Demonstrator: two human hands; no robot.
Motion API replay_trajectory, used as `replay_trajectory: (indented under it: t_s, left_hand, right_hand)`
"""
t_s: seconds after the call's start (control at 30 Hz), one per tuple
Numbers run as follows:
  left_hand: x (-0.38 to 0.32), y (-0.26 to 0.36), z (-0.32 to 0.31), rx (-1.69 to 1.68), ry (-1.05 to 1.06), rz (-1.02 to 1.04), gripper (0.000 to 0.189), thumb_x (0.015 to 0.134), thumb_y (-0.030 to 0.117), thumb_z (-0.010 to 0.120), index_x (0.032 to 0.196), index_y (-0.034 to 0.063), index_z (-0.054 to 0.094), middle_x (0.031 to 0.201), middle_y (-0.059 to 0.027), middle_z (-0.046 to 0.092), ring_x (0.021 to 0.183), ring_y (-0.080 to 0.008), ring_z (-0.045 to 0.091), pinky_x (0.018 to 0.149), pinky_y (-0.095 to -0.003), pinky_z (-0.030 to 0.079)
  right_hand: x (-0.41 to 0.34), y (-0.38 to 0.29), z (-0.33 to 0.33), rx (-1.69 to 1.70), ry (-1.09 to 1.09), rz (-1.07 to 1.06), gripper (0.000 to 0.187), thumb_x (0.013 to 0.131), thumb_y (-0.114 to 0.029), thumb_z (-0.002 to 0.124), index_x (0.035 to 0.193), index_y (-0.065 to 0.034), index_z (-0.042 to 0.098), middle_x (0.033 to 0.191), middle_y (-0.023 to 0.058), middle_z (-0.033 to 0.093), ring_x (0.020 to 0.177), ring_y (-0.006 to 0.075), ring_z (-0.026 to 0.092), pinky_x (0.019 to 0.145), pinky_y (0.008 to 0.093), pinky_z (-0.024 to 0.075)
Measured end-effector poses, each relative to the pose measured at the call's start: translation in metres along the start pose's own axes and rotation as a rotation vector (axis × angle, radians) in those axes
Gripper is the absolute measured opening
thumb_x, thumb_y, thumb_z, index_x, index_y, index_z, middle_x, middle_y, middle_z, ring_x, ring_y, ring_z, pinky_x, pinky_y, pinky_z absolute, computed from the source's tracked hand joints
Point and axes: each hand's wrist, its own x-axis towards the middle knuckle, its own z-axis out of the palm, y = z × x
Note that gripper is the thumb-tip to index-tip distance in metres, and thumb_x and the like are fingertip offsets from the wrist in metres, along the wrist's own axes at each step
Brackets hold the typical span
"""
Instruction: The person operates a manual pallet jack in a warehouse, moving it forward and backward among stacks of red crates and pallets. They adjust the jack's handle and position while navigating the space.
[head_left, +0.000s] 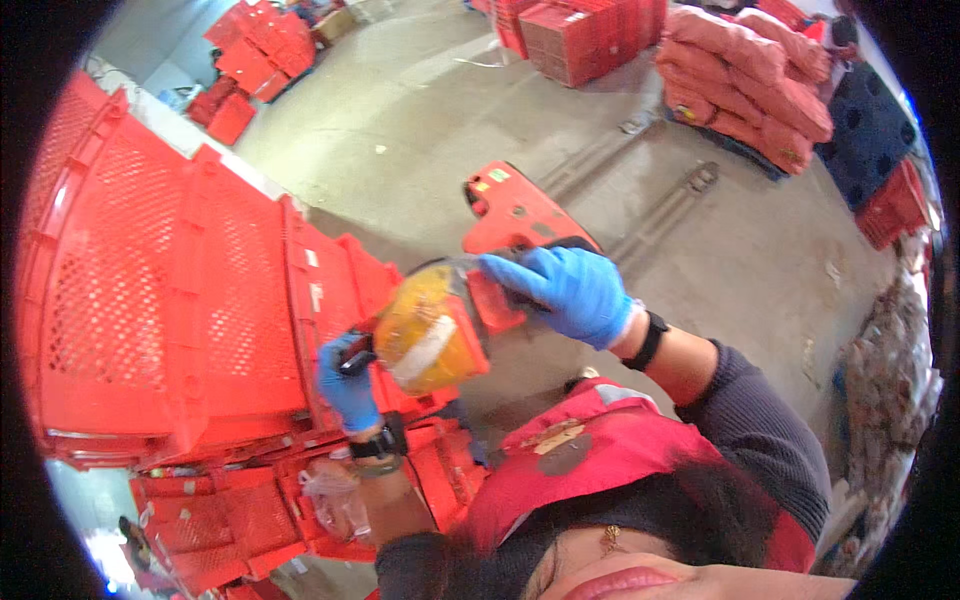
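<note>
My left hand (347, 382), in a blue glove, is closed around the black grip on the left side of a pallet truck's tiller head (424, 330). That head is yellow and red, scuffed, with a strip of white tape. On its other side my right hand (574, 292), also gloved in blue, holds the right grip, with a finger lying over the top. Behind the hands sits the red body of the pallet truck (521, 214). Its two forks (652, 202) point away to the upper right, low over the floor, with no load on them.
Tall stacks of red perforated plastic crates (172, 300) stand close on my left. Further off are more red crates (585, 37), a pallet of stacked red sacks (742, 86) and a dark plastic pallet (866, 127) on edge. Clear-wrapped goods (889, 382) line the right side.
</note>
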Motion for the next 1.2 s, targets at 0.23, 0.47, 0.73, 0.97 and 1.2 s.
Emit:
replay_trajectory:
  t_s: [0.23,0.47,0.73,0.97,1.2]
  left_hand:
    - [-0.014,0.054,0.113,1.072,-0.1,0.227,0.022,0.075,0.01,0.085,0.093,0.0091,0.073,0.085,-0.0159,0.072,0.079,-0.0344,0.072,0.073,-0.042,0.056]
    - [-0.032,0.092,0.156,1.316,-0.429,0.032,0.029,0.074,0.028,0.09,0.089,0.0123,0.071,0.075,-0.0187,0.07,0.074,-0.042,0.071,0.061,-0.0472,0.055]
    - [-0.025,0.075,0.116,1.291,-0.66,-0.019,0.029,0.075,0.023,0.088,0.094,0.006,0.074,0.078,-0.0179,0.074,0.072,-0.0306,0.074,0.063,-0.0433,0.056]
    - [-0.023,0.03,0.088,1.297,-0.907,-0.086,0.033,0.075,0.036,0.086,0.086,0.0084,0.071,0.074,-0.018,0.072,0.072,-0.0409,0.073,0.061,-0.0494,0.056]
    - [-0.045,0.029,0.094,1.48,-0.909,0.082,0.036,0.079,0.043,0.084,0.089,0.0094,0.076,0.076,-0.0149,0.076,0.073,-0.037,0.076,0.066,-0.0478,0.059]
  right_hand:
    - [0.009,0.082,-0.038,0.021,0.002,0.056,0.077,0.079,-0.017,0.079,0.152,-0.0192,0.055,0.089,0.0084,0.068,0.078,0.0324,0.07,0.065,0.0419,0.0548]
    - [0.006,0.109,-0.073,0.265,-0.281,0.093,0.022,0.085,-0.03,0.077,0.1,-0.0153,0.07,0.086,0.0151,0.069,0.082,0.0394,0.069,0.072,0.0472,0.0554]
    - [0.002,0.115,-0.07,0.308,-0.56,0.192,0.031,0.081,-0.042,0.076,0.099,-0.0167,0.074,0.094,0.0188,0.074,0.088,0.0425,0.071,0.079,0.052,0.0568]
    - [-0.02,0.108,-0.051,0.484,-0.689,0.238,0.061,0.077,-0.056,0.085,0.114,-0.0084,0.073,0.104,0.0178,0.076,0.098,0.0376,0.072,0.087,0.0475,0.0547]
    - [-0.037,0.075,-0.041,0.323,-0.755,0.298,0.071,0.072,-0.068,0.086,0.108,-0.0079,0.074,0.099,0.0175,0.076,0.095,0.0367,0.072,0.084,0.0458,0.0555]
